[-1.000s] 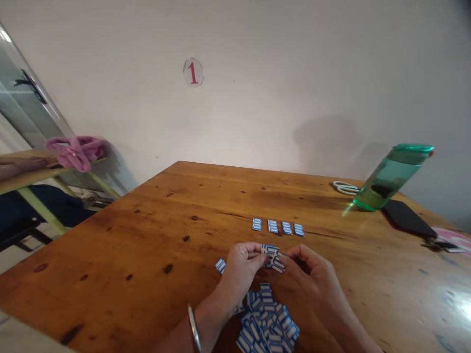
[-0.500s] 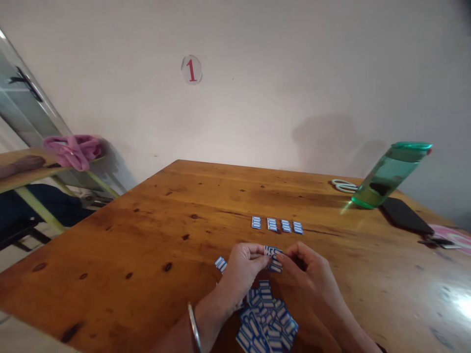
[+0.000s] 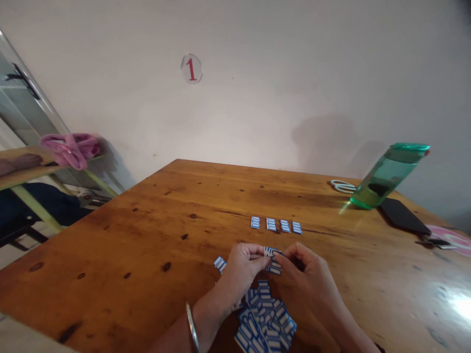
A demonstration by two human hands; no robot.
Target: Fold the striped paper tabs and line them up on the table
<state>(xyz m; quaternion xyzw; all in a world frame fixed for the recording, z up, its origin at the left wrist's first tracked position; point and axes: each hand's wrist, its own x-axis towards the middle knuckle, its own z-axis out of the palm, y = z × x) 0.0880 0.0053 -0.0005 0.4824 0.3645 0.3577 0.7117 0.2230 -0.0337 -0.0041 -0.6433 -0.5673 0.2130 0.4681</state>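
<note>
Between my two hands is a small bunch of blue-and-white striped cards (image 3: pixel 274 268). My left hand (image 3: pixel 241 269), with a bangle at the wrist, pinches their left side. From the right, the thumb and fingers of my right hand (image 3: pixel 311 269) close on the same cards and hide part of them. Just below, a loose pile of similar cards (image 3: pixel 265 323) lies on the wooden table (image 3: pixel 147 235). One stray card (image 3: pixel 220 264) shows beside my left hand, partly covered by it. Beyond my fingers, several small cards or stacks (image 3: pixel 271 224) form a row.
A green bottle (image 3: pixel 386 176) stands at the back right, by a coiled white cable (image 3: pixel 342 186) and a black flat case (image 3: pixel 403 215). Dark small items (image 3: pixel 436 242) lie near a pink round mat (image 3: pixel 454 238). At left, a person's hand (image 3: pixel 27 161) rests beside a pink cloth (image 3: pixel 71 149).
Both hands keep their grip on the cards, with only slight finger movement. The whole view has shifted a little; the row and pile look the same.
</note>
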